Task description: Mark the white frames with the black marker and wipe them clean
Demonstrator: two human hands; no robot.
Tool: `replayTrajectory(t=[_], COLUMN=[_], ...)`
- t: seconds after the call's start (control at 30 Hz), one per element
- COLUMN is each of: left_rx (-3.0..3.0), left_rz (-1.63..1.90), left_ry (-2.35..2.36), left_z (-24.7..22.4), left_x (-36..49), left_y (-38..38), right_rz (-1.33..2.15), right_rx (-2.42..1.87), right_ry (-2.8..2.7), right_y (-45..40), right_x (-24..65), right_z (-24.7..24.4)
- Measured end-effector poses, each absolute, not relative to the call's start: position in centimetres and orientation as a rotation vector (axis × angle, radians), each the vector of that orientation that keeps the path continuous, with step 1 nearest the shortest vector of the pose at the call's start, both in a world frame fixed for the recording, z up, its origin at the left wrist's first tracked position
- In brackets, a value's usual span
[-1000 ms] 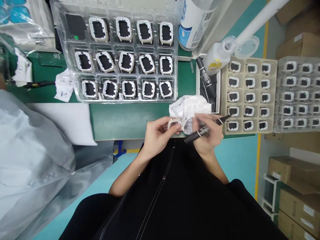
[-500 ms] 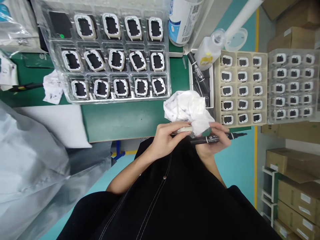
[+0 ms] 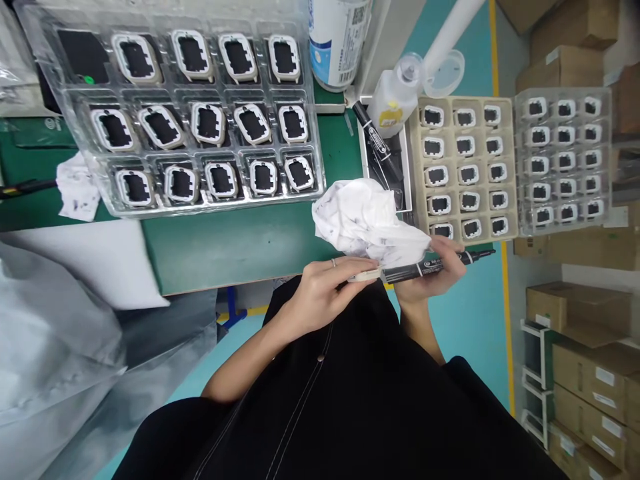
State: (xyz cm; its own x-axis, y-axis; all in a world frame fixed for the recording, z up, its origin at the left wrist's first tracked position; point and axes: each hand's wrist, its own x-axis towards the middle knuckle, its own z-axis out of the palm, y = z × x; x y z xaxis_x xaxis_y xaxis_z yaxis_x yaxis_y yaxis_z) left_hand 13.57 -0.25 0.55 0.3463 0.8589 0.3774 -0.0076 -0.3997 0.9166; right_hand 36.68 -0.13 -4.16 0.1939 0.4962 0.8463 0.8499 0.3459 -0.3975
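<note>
So my left hand [image 3: 325,292] has its thumb and fingers pinched narrow on a pale frame [image 3: 367,275], seen edge-on, just below the crumpled white cloth [image 3: 357,217]. My right hand [image 3: 440,277], by the cloth's lower right end, is curled around a black marker [image 3: 425,268], and that end of the cloth runs in at the same fingers. The marker's left end is right by the frame, can't tell if they touch. Left of the cloth is bare green mat [image 3: 225,247]. Up and left of the cloth there's a clear tray [image 3: 220,205] full of similar frames. Just up and right of it, a white box [image 3: 408,190] with another marker [image 3: 374,137] inside. Right of the cloth, a beige tray [image 3: 512,167] of frames, then another clear tray [image 3: 607,167] farther out.
</note>
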Motion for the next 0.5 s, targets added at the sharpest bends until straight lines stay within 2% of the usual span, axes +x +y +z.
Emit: replayTrajectory(t=[0.27,0.5], left_rx=[1.652,1.648], left_rz=[1.226,1.142], left_ry=[0.768,0.863], left_z=[0.6,0.5], left_x=[13.7,13.1], left_y=[-0.2,-0.3], right_rz=[-0.322,-0.275], right_rx=[-1.261,-1.172], right_ry=[-1.536,-1.272], right_y=[-0.3,1.1], right_x=[36.6,35.6], right_z=[-4.6,-4.0])
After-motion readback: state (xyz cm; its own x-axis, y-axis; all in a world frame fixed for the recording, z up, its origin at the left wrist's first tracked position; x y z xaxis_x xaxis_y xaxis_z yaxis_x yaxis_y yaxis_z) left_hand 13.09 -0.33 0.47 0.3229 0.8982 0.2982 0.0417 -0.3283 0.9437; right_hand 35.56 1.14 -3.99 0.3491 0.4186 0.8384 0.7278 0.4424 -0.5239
